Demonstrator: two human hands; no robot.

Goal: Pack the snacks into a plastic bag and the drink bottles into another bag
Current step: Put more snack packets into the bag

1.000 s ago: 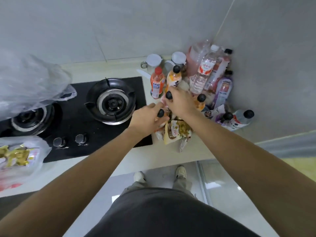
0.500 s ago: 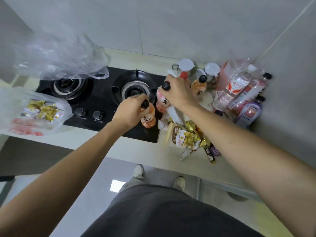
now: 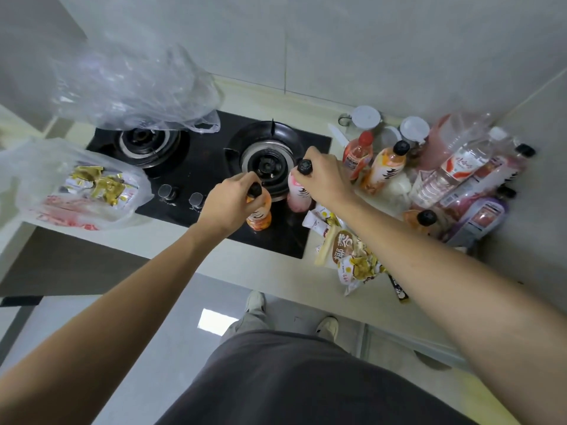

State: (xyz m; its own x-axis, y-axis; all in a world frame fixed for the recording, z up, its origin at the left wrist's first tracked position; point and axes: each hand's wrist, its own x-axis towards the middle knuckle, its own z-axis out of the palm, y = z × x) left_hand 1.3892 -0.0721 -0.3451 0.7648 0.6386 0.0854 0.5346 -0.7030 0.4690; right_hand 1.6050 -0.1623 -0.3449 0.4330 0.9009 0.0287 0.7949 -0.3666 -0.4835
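My left hand point(image 3: 228, 204) grips an orange drink bottle point(image 3: 260, 214) by its black-capped neck, above the front of the black stove. My right hand point(image 3: 323, 176) grips a pink drink bottle point(image 3: 297, 193) by its neck, beside the right burner. Several more bottles point(image 3: 383, 167) stand and lie in the right corner. Loose snack packets point(image 3: 349, 256) lie on the counter under my right forearm. A clear plastic bag point(image 3: 132, 87) sits puffed up over the left burner. A second plastic bag point(image 3: 82, 185) holding snacks lies at the counter's left front.
The black gas stove point(image 3: 199, 167) has two burners and two knobs at its front. Two white-lidded jars point(image 3: 365, 118) stand against the back wall. Walls close the back and the right side. The counter's front edge point(image 3: 245, 280) runs below the stove.
Both hands have lifted their bottles out of the corner cluster and carried them left over the stove. The view has swung left, showing more of the two bags.
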